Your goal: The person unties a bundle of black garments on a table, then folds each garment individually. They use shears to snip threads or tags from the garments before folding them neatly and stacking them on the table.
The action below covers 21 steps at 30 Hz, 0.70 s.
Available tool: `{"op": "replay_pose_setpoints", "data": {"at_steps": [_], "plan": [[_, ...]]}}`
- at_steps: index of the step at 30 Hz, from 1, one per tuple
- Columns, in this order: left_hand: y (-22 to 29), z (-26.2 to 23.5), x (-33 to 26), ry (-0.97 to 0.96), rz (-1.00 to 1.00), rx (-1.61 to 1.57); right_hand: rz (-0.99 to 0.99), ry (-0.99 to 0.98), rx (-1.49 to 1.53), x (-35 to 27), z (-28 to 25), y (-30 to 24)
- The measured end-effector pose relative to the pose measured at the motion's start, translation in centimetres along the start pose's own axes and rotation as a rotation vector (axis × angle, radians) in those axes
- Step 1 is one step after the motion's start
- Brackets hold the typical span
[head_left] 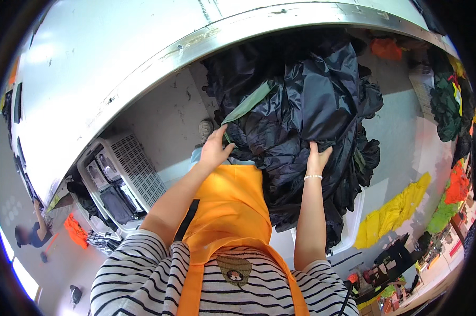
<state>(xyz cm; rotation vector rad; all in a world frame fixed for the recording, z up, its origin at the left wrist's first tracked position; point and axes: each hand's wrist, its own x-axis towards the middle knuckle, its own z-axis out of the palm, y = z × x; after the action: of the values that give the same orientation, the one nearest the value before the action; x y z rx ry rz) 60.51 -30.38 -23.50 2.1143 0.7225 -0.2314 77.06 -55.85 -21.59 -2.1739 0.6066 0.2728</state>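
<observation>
A large heap of shiny black fabric, maybe garments, spills over the middle in front of me and down to my right. A dull green strip of fabric runs across its left side. My left hand is at the lower end of this strip, which passes between thumb and fingers. On the right, my right hand grips the lower edge of a smooth black panel, its fingertips partly hidden under the cloth. I wear an orange apron over a striped shirt.
A white table with a metal edge curves above the heap. White baskets with packed items stand at left; a white bin sits under the cloth. Yellow fabric lies on the right floor. Another person is far left.
</observation>
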Motion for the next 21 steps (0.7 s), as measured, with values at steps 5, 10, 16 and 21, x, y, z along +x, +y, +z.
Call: {"op": "replay_pose_setpoints", "data": {"at_steps": [5, 10, 16, 21], "plan": [[5.6, -1.7, 6.3, 0.164, 0.154, 0.06, -0.604, 0.235, -0.237, -1.1, -3.8, -1.7], [2.1, -2.5, 8.3, 0.051, -0.083, 0.012, -0.483, 0.248, -0.311, 4.9, -3.6, 3.4], [12.1, -3.9, 3.7, -0.062, 0.828, -0.07, -0.207, 0.159, -0.476, 6.8, -4.1, 5.1], [17.7, 3.9, 7.8, -0.322, 0.86, 0.59, -0.32, 0.432, -0.315, 3.8, -10.6, -2.8]]}}
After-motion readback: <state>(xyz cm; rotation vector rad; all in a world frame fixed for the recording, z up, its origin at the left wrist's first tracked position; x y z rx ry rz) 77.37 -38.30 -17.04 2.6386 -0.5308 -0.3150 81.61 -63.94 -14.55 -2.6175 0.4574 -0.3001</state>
